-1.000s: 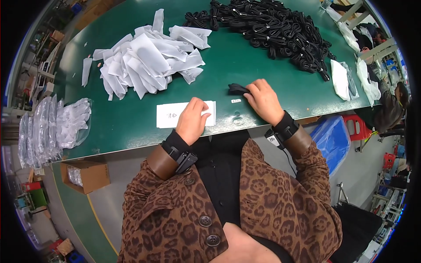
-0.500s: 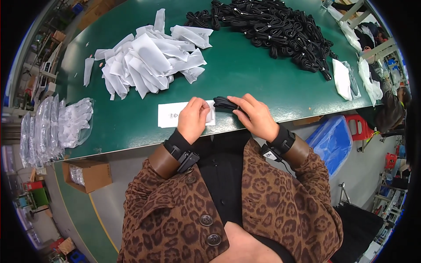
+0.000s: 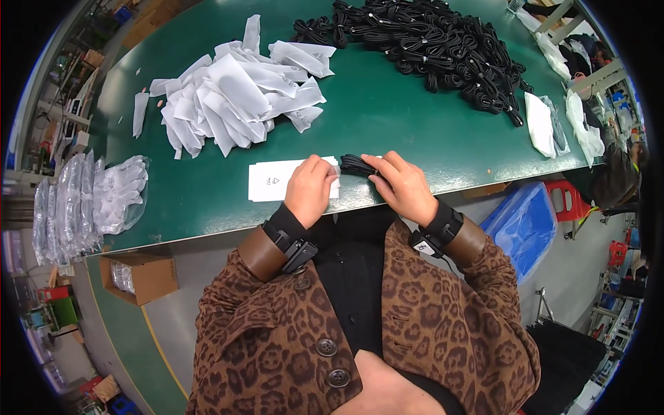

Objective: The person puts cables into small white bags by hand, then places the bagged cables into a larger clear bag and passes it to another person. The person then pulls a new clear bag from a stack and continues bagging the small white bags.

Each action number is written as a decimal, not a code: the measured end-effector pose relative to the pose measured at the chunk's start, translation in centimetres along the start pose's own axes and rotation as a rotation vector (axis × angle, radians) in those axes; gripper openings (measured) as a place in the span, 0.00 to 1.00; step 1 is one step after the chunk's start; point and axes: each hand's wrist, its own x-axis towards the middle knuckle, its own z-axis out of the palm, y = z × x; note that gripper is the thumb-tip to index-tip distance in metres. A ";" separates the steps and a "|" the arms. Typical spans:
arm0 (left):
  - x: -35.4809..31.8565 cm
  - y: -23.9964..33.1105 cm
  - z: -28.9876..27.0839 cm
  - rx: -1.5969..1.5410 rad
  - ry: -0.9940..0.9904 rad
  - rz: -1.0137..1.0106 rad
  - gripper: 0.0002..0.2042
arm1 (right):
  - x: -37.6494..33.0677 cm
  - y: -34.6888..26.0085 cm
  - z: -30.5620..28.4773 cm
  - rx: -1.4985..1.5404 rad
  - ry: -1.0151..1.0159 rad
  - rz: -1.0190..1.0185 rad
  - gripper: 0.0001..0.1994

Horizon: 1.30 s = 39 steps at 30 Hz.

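My right hand (image 3: 408,187) holds a bundled black cable (image 3: 354,164) by one end, its other end pointing left. My left hand (image 3: 309,191) is closed on the right edge of the top white pouch (image 3: 268,178), fingers pinched at its mouth. Several flat pouches seem to lie stacked under that hand near the table's front edge. The cable's left end is right beside the pouch mouth; I cannot tell whether it touches it. My left fingertips are partly hidden behind the hand.
A heap of filled white pouches (image 3: 232,93) lies at the back left. Many bundled black cables (image 3: 443,48) are piled at the back right. Clear plastic packs (image 3: 76,204) stand at the left edge. Below are a cardboard box (image 3: 149,277), a blue plastic-lined bin (image 3: 524,228) and a red stool (image 3: 566,200).
My left hand has shifted slightly right along the pouch. My right hand and the cable have moved only a little, slightly downward.
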 end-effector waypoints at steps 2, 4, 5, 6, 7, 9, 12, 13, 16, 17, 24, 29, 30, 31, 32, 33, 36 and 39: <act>0.0 -0.1 0.1 -0.092 0.007 -0.124 0.05 | -0.1 0.0 0.0 -0.003 -0.007 -0.007 0.20; 0.0 -0.1 0.1 -0.137 0.010 -0.187 0.05 | -0.1 0.0 0.0 -0.010 -0.023 -0.025 0.20; 0.0 0.0 0.0 -0.173 0.031 -0.205 0.05 | -0.1 0.0 0.1 -0.010 -0.022 -0.024 0.20; 0.1 0.1 -0.1 -0.210 0.052 -0.223 0.05 | -0.1 0.1 0.1 -0.032 -0.030 -0.056 0.20; 0.2 0.3 -0.3 -0.246 0.074 -0.241 0.05 | -0.1 0.2 0.1 -0.055 -0.039 -0.089 0.20; 0.4 0.8 -0.7 -0.258 0.060 -0.259 0.05 | 0.0 0.3 0.1 -0.077 -0.046 -0.121 0.21; 0.6 1.3 -1.0 -0.286 0.030 -0.292 0.06 | 0.3 0.4 0.1 -0.043 -0.128 -0.146 0.18; 0.7 1.3 -1.0 -0.267 0.032 -0.177 0.06 | 0.3 0.6 0.2 -0.044 -0.128 -0.146 0.18; 1.0 1.5 -1.1 -0.228 0.035 0.057 0.06 | 0.4 1.4 1.3 0.778 -0.292 0.517 0.15; 1.2 1.6 -1.3 -0.198 0.032 0.079 0.06 | 0.6 1.6 1.5 0.777 -0.290 0.517 0.15; 3.2 1.4 -2.7 -0.169 0.090 0.069 0.06 | 3.0 0.4 -0.2 0.213 0.036 -0.170 0.14; 4.3 1.2 -3.7 -0.365 0.050 -0.076 0.04 | 4.4 -0.8 -1.0 0.293 0.163 -0.106 0.11; 4.5 1.2 -4.0 -0.432 0.038 -0.140 0.04 | 4.5 -0.9 -0.9 0.334 0.198 -0.044 0.11; 4.7 1.2 -4.2 -0.499 0.025 -0.206 0.04 | 4.7 -1.0 -0.7 0.375 0.234 0.018 0.11; 4.8 1.2 -4.3 -0.500 0.024 -0.200 0.04 | 4.8 -1.1 -0.6 0.417 0.269 0.079 0.12; 5.0 1.2 -4.3 -0.501 0.014 -0.186 0.04 | 5.1 -1.2 -0.6 0.413 0.273 0.079 0.12; 5.4 1.2 -4.4 -0.503 -0.003 -0.156 0.05 | 5.7 -1.4 -0.7 0.363 0.229 0.181 0.14; 5.7 1.2 -4.4 -0.613 0.020 -0.191 0.03 | 5.8 -1.3 -0.7 0.494 0.095 0.080 0.13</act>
